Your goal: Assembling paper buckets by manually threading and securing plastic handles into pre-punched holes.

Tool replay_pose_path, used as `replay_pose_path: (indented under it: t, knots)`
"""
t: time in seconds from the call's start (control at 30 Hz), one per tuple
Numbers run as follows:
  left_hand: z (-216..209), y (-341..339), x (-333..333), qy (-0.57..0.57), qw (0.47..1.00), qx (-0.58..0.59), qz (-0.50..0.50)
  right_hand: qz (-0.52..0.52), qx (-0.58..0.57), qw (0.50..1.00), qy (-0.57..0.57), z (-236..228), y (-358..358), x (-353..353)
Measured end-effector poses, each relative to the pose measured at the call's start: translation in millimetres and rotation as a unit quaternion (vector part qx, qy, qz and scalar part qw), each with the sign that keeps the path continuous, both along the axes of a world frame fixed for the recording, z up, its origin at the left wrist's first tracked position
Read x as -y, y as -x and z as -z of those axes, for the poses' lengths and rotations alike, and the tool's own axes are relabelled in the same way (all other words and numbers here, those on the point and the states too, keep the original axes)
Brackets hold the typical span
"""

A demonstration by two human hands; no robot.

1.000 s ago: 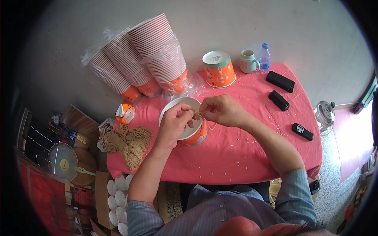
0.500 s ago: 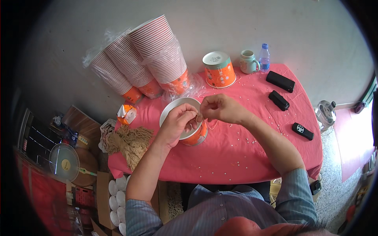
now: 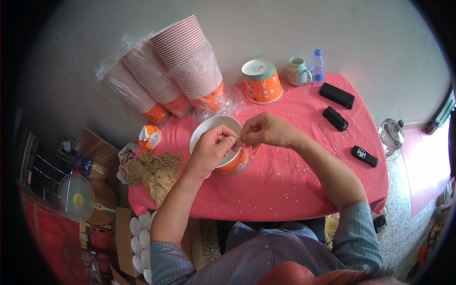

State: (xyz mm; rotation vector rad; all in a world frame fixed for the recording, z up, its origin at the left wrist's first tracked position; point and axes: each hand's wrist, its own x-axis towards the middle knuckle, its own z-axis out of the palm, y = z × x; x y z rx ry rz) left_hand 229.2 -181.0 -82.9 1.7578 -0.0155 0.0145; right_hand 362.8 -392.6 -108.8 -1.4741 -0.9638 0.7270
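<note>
An orange paper bucket (image 3: 232, 167) with a white inside stands upright on the pink-covered table, its mouth partly behind my hands. Over its right rim, my left hand (image 3: 216, 146) pinches a thin tan string (image 3: 239, 141). My right hand (image 3: 264, 132) meets it there, thumb and fingers pinched on the same string. Where the string runs below the fingertips is hard to make out. A bundle of tan strings (image 3: 159, 178) lies left of my left forearm. Behind my right hand, another orange bucket (image 3: 262, 88) stands upside down with a pale string round its base.
Tall wrapped stacks of paper buckets (image 3: 183, 57) lean at the back left, near an orange tissue pack (image 3: 150, 137). A mug (image 3: 298, 73), a water bottle (image 3: 317, 66), black cases (image 3: 336, 96) and a remote (image 3: 365, 156) sit at the right. Small white bits (image 3: 278, 174) dot the cloth (image 3: 304, 199).
Both hands stay over the bucket's rim, and the fingertips have come closer together on the string. The whole view has shifted slightly.
</note>
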Motion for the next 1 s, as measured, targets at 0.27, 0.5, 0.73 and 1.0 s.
replay_pose_path:
  t: [0.27,0.5,0.73,1.0]
  knots:
    - [1.3,-3.6,-1.0,-0.012,0.999,-0.011,-0.037,0.092,0.160,0.981,-0.051,-6.3,11.9,2.0]
    - [2.7,-9.8,-3.8,-0.028,0.997,-0.048,-0.051,0.144,0.351,0.923,-0.058,-5.3,17.0,0.9]
    - [3.3,-10.8,-3.8,-0.027,0.997,-0.059,-0.046,0.159,0.434,0.883,-0.079,0.3,14.8,-3.2]
    - [-1.9,-8.3,0.4,-0.017,0.998,-0.049,-0.036,0.175,0.408,0.892,-0.083,3.7,16.9,-4.5]
